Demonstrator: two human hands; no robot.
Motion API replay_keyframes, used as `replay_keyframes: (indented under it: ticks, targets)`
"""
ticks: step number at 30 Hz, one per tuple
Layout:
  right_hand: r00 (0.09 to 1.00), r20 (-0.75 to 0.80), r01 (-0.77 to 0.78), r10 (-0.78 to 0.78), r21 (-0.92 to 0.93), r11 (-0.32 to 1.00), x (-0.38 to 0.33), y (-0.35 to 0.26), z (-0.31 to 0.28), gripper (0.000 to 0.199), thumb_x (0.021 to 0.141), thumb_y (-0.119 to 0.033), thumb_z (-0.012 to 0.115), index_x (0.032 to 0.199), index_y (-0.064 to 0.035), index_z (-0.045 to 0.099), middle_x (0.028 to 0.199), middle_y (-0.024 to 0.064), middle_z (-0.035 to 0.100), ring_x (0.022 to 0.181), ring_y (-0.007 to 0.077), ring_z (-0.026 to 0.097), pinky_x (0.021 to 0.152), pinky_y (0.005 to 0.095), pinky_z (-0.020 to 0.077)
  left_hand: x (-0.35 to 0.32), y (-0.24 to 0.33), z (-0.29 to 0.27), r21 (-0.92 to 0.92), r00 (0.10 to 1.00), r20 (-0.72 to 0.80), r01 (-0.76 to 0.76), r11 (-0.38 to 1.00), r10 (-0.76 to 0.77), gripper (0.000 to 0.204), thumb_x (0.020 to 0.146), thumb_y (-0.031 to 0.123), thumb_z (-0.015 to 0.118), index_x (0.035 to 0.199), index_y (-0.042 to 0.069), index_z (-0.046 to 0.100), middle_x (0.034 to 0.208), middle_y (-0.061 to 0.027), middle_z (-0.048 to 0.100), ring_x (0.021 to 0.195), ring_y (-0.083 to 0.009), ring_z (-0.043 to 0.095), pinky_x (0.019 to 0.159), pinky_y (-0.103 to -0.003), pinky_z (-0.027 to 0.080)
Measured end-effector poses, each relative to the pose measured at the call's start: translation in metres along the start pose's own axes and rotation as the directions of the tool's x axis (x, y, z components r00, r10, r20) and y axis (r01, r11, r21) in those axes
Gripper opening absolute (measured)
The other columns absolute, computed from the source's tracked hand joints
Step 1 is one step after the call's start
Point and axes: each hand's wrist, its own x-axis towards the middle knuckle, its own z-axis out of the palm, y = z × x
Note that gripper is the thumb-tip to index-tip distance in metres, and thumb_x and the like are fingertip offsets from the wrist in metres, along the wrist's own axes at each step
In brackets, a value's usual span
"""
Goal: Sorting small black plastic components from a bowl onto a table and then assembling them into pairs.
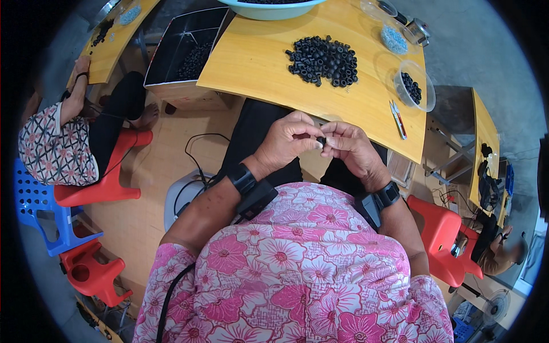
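Observation:
My left hand (289,139) and my right hand (350,146) meet in front of my chest, just off the near edge of the yellow table (251,63). Their fingertips pinch one small black ring-shaped part (321,140) between them. A pile of the same black rings (324,60) lies on the table beyond my hands. Both wrists wear black bands. A pink flowered top fills the lower picture.
A clear bowl of black parts (413,87) and a clear bowl of pale blue bits (394,39) sit at the table's right. Red-handled snips (398,119) lie near the edge. A teal basin (271,7), a box of black parts (189,54), red and blue stools, two other seated people.

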Motion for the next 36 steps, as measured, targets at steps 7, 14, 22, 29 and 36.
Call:
replay_keyframes:
  ticks: [7, 14, 22, 29, 36]
  targets:
    - [0.987, 0.105, -0.124, 0.123, -0.002, 0.992, 0.001, 0.003, -0.008, 0.032, 0.087, -0.026, 0.071, 0.102, 0.0021, 0.068, 0.088, 0.0071, 0.068, 0.076, 0.0145, 0.065, 0.075, 0.0311, 0.0540, 0.002, -0.001, -0.002, -0.025, 1.000, 0.003, -0.021, 0.999, 0.021, 0.016, 0.078, 0.001, 0.074, 0.094, 0.002, 0.074, 0.091, -0.0037, 0.059, 0.088, -0.0136, 0.058, 0.079, -0.025, 0.047]
    - [0.982, 0.154, -0.111, 0.106, 0.028, 0.993, 0.003, 0.009, -0.015, 0.031, 0.089, -0.027, 0.069, 0.101, 0.0020, 0.068, 0.090, 0.0076, 0.068, 0.074, 0.0142, 0.064, 0.074, 0.0331, 0.0563, 0.004, 0.002, -0.001, -0.065, 1.000, 0.018, 0.021, 0.998, -0.020, 0.017, 0.078, 0.000, 0.074, 0.095, 0.002, 0.074, 0.090, -0.0038, 0.060, 0.085, -0.0132, 0.059, 0.078, -0.025, 0.049]
    - [0.996, 0.080, -0.020, 0.033, -0.163, 0.986, 0.000, 0.002, -0.004, 0.027, 0.092, -0.017, 0.065, 0.112, 0.0007, 0.063, 0.094, 0.0042, 0.065, 0.079, 0.0105, 0.062, 0.078, 0.0264, 0.0521, 0.008, -0.002, 0.003, -0.132, 0.994, 0.047, 0.100, 0.986, -0.094, 0.043, 0.078, 0.006, 0.078, 0.120, 0.002, 0.066, 0.096, -0.0013, 0.060, 0.084, -0.0068, 0.056, 0.076, -0.023, 0.050]
    - [0.988, 0.098, 0.151, -0.120, -0.420, 0.895, -0.002, -0.001, 0.006, 0.024, 0.094, -0.010, 0.060, 0.116, 0.0008, 0.060, 0.102, 0.0031, 0.064, 0.088, 0.0094, 0.060, 0.080, 0.0250, 0.0513, 0.010, -0.017, 0.008, -0.332, 0.990, 0.092, 0.131, 0.934, -0.106, 0.049, 0.081, 0.013, 0.079, 0.126, 0.002, 0.062, 0.100, -0.0013, 0.059, 0.082, -0.0057, 0.056, 0.073, -0.021, 0.049]
    - [0.960, 0.072, 0.259, -0.269, -0.591, 0.764, -0.001, 0.000, 0.010, 0.024, 0.089, 0.000, 0.060, 0.113, 0.0013, 0.062, 0.095, 0.0033, 0.065, 0.083, 0.0095, 0.059, 0.077, 0.0244, 0.0498, 0.010, 0.002, 0.000, -0.186, 0.971, 0.157, 0.208, 0.960, -0.180, 0.047, 0.083, -0.001, 0.069, 0.129, -0.002, 0.059, 0.102, -0.0007, 0.058, 0.091, -0.0063, 0.056, 0.083, -0.021, 0.047]
